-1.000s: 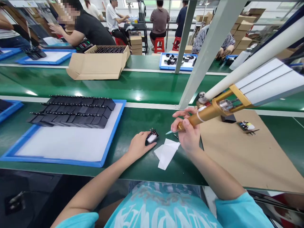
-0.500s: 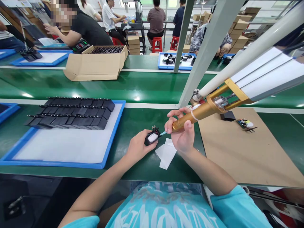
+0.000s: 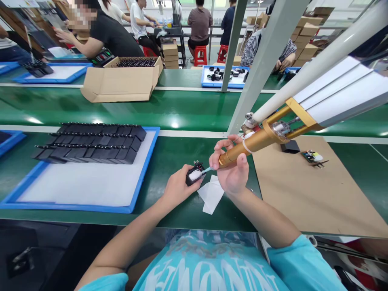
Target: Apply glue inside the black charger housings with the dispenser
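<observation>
My left hand (image 3: 176,185) grips a small black plastic housing (image 3: 190,180) that has white material inside and metal pins at its top end. My right hand (image 3: 232,173) is wrapped around the front of a gold-coloured glue dispenser (image 3: 239,152), thumb and fingers on either side of its barrel. The dispenser's thin pale-blue nozzle (image 3: 207,170) reaches down to the left, its tip at the open top of the housing. Beneath the hands, a piece of white paper (image 3: 211,195) lies on the green bench.
At left, a blue-rimmed tray (image 3: 132,202) bears rows of black housings (image 3: 97,147). On the right, a brown board (image 3: 306,194) carries a black box (image 3: 290,147) and a circuit board (image 3: 313,157). A metal post (image 3: 257,81) rises ahead. Co-workers sit beyond an open carton (image 3: 119,85).
The housing in my left hand has shifted very slightly right, and the nozzle tip now sits a little further over its opening. My right hand keeps its hold on the dispenser.
</observation>
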A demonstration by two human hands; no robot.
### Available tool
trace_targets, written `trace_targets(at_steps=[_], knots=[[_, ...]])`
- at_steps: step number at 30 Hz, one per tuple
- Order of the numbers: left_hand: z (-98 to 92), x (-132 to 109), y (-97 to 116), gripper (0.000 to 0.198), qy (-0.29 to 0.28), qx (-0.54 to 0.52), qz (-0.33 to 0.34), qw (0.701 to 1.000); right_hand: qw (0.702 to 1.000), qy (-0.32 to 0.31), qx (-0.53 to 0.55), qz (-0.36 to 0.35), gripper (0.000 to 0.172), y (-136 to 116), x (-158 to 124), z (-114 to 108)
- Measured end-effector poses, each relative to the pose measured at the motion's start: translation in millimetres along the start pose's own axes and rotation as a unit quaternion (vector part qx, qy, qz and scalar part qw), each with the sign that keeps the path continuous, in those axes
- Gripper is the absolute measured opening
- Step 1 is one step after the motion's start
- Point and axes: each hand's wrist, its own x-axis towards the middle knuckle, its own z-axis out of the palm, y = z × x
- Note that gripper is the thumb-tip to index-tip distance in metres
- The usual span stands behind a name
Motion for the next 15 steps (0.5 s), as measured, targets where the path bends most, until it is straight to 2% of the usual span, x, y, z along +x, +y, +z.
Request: trace_targets(at_steps=[4,7,10,15], knots=[[3.0,2,0,0.03,-0.012,-0.015,-0.027,0.999,1.0,-0.009,0.013,0.003,0.035,2,1,6],[5.7,2,0,0.031,-0.018,-0.022,-0.02,0.999,1.0,-0.011,0.013,0.011,0.034,3,2,10],[7.8,2,1,0.032,-0.009,-0.034,0.006,0.999,1.0,-0.017,0.012,0.015,0.034,4,1,15],[11.2,4,4,0.029,0.045,-0.054,0.08,0.994,1.0,-0.02,-0.005,0.02,0.034,2,-2,19]])
